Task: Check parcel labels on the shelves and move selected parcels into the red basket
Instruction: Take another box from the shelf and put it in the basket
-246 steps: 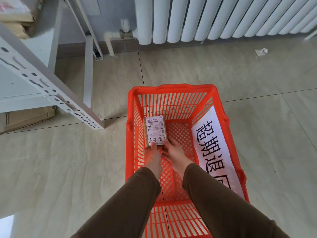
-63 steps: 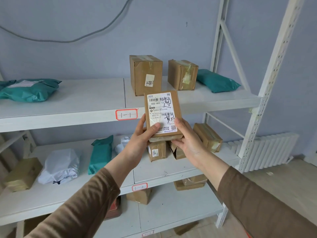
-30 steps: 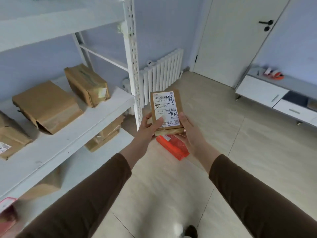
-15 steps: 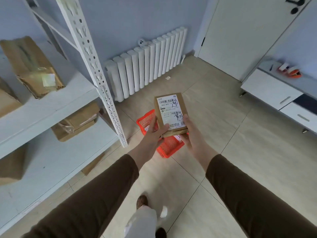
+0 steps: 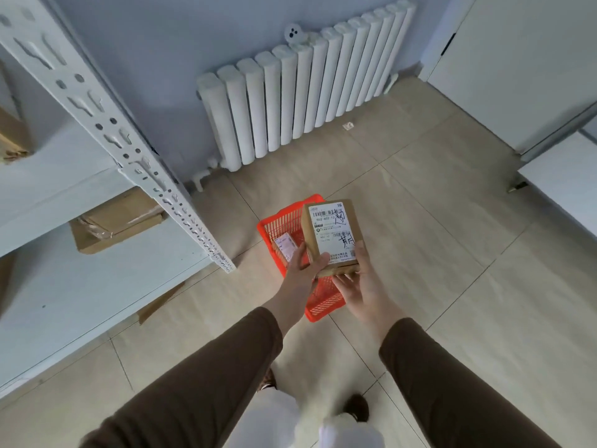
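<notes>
I hold a small brown cardboard parcel (image 5: 332,234) upright in both hands, its white label with barcodes and black handwriting facing me. My left hand (image 5: 302,271) grips its lower left edge with the thumb on the label. My right hand (image 5: 363,282) supports its lower right side and bottom. The parcel hangs in the air above the red basket (image 5: 277,223), which stands on the tiled floor and is partly hidden behind the parcel and my hands. Inside the basket lies another small labelled parcel (image 5: 286,245).
A white metal shelf unit (image 5: 97,176) fills the left, its perforated upright (image 5: 155,176) slanting down to the floor near the basket. A flat brown box (image 5: 116,221) lies on its lower shelf. A white radiator (image 5: 303,92) lines the wall, a white cabinet (image 5: 562,189) stands right.
I have stepped closer to the basket and my view has tilted further down. The parcel stays held in both hands and now hangs over the basket.
</notes>
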Demonstrator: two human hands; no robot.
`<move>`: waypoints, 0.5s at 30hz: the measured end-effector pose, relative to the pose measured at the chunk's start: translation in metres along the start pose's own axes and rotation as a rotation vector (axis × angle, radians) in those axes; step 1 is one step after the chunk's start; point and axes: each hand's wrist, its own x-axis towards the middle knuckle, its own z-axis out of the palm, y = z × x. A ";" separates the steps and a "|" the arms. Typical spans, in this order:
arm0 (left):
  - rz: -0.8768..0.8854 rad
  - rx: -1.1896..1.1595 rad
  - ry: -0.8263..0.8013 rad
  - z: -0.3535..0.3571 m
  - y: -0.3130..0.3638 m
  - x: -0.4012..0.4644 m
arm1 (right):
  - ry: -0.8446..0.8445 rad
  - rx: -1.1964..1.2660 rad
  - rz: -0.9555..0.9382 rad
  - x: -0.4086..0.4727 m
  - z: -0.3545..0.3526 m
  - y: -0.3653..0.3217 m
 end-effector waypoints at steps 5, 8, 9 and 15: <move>-0.015 -0.091 0.096 0.004 -0.049 0.077 | -0.057 0.012 0.111 0.081 -0.034 0.016; -0.041 -0.173 0.166 0.006 -0.083 0.123 | -0.039 -0.017 0.156 0.131 -0.053 0.025; -0.042 -0.219 0.188 0.007 -0.094 0.141 | -0.033 -0.035 0.157 0.150 -0.059 0.028; -0.051 -0.441 0.283 0.006 -0.165 0.247 | -0.105 -0.182 0.192 0.264 -0.100 0.053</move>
